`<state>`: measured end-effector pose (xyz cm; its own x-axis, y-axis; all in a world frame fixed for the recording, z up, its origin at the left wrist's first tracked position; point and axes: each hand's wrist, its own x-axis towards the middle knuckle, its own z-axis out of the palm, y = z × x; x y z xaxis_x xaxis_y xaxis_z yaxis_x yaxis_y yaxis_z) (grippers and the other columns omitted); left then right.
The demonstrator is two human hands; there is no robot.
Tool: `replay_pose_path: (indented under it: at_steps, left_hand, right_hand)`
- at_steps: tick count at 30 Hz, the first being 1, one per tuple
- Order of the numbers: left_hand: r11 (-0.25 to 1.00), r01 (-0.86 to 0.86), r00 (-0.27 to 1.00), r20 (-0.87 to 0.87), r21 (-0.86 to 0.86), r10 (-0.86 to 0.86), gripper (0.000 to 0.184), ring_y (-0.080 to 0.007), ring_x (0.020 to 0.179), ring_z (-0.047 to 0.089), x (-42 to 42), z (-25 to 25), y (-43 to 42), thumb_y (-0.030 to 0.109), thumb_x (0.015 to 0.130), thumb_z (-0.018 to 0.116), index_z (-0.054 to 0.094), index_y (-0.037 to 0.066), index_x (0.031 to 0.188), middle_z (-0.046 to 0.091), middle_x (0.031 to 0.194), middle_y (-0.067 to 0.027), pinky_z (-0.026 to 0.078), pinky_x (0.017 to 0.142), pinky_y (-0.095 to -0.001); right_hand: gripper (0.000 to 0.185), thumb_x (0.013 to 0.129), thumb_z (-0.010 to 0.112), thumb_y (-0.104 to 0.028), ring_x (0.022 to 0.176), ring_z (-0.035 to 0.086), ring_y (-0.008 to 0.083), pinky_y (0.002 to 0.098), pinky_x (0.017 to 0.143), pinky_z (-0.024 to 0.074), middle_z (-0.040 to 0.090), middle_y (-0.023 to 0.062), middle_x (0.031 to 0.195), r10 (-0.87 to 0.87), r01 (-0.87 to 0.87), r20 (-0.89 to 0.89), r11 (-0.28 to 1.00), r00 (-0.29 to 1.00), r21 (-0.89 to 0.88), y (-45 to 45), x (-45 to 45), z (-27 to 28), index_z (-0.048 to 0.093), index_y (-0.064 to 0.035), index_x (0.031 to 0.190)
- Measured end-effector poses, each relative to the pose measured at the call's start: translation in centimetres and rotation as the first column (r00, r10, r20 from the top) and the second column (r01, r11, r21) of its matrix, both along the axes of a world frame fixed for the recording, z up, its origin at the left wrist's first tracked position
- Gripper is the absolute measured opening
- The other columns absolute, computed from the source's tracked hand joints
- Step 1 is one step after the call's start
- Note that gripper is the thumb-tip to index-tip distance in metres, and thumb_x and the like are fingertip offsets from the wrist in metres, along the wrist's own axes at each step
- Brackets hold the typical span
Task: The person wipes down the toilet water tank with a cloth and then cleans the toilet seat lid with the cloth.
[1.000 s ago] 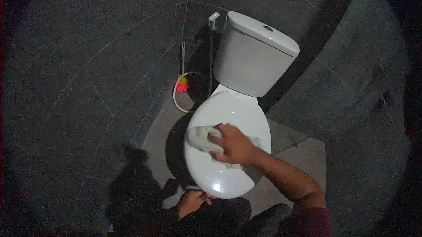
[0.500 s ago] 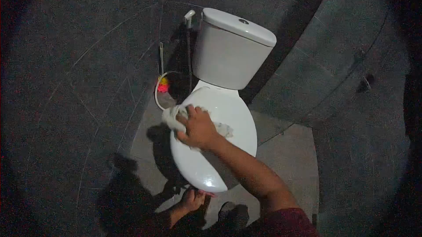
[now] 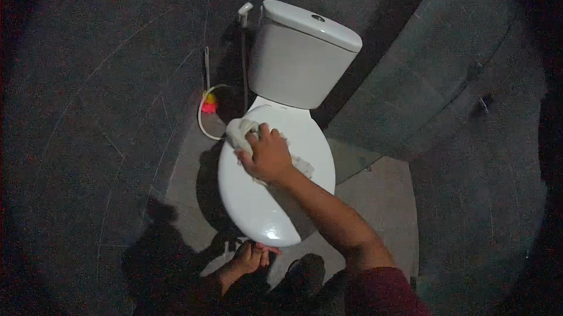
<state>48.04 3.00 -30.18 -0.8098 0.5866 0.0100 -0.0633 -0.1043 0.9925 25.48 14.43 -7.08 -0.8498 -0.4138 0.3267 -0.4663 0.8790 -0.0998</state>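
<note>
A white toilet lid point(image 3: 258, 213) is down in the middle of the head view. My right hand point(image 3: 270, 158) presses a crumpled pale cloth point(image 3: 238, 134) against its left-centre part, with the fingers curled over it. Part of the cloth spreads out beneath my palm and shows on the wrist's right side. Below the lid's front edge, my left hand point(image 3: 251, 257) is closed, fingers bent. Something pinkish shows at its fingertips, too small to make out.
Behind the lid stands the white cistern point(image 3: 305, 58) with a flush button. Left of it are a bidet sprayer point(image 3: 245, 10), a looped white hose point(image 3: 200, 119) and a brush with yellow and pink bristles point(image 3: 209, 104). Dark tiled walls surround the toilet. A shoe point(image 3: 308, 269) is below.
My right hand and the cloth have shifted slightly up and right over the lid, and the cloth is bunched differently. The whole view has moved a little. My left hand stays at the front edge.
</note>
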Motion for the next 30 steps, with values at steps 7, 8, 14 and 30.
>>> replay_pose_path:
  at_steps: [7, 8, 14, 30]
  left_hand:
    - [0.985, 0.043, 0.984, 0.161, 0.166, -0.070, 0.079, -0.0226, 0.066, 0.068, 0.9, -1.4, 1.3, 0.061, 0.113, 0.027, 0.075, 0.000, 0.097, 0.070, 0.074, -0.0154, 0.058, 0.068, -0.0360]
    - [0.980, 0.027, 0.982, 0.178, 0.196, -0.063, 0.079, -0.0224, 0.066, 0.068, 1.0, -2.5, 1.4, 0.061, 0.112, 0.028, 0.075, 0.000, 0.097, 0.070, 0.075, -0.0156, 0.058, 0.068, -0.0360]
    - [0.964, 0.004, 0.978, 0.201, 0.267, -0.059, 0.080, -0.0219, 0.068, 0.068, 1.2, -1.5, 0.5, 0.063, 0.112, 0.027, 0.073, -0.001, 0.104, 0.070, 0.076, -0.0156, 0.058, 0.071, -0.0370]
    - [0.941, 0.123, 0.978, 0.121, 0.316, -0.169, 0.100, -0.0223, 0.072, 0.068, 0.0, 1.8, 2.4, 0.080, 0.103, 0.025, 0.067, -0.010, 0.120, 0.068, 0.071, -0.0134, 0.061, 0.078, -0.0411]
  right_hand:
    - [0.055, 0.094, 0.068, -0.044, 0.103, 0.061, 0.0419, 0.0531, 0.086, 0.0540, 0.056, 0.0250, 0.121, -0.004, 0.006, 0.071, 1.000, 0.997, -0.021, 7.2, 5.6, 0.1, 0.070, -0.0050, 0.132]
    - [0.055, 0.095, 0.067, -0.045, 0.104, 0.061, 0.0420, 0.0516, 0.087, 0.0546, 0.056, 0.0251, 0.121, -0.081, 0.084, 0.065, 0.996, 0.995, -0.031, 8.2, 4.7, 0.0, 0.070, -0.0038, 0.131]
    - [0.051, 0.094, 0.065, -0.044, 0.103, 0.062, 0.0436, 0.0537, 0.084, 0.0554, 0.056, 0.0253, 0.117, -0.305, 0.305, -0.035, 0.952, 0.952, -0.018, 6.4, -1.5, -1.2, 0.072, -0.0012, 0.122]
    - [0.055, 0.095, 0.068, -0.042, 0.107, 0.064, 0.0427, 0.0496, 0.091, 0.0565, 0.058, 0.0280, 0.119, -0.318, 0.321, 0.068, 0.946, 0.946, -0.040, 14.4, 2.1, -0.7, 0.070, 0.0005, 0.130]
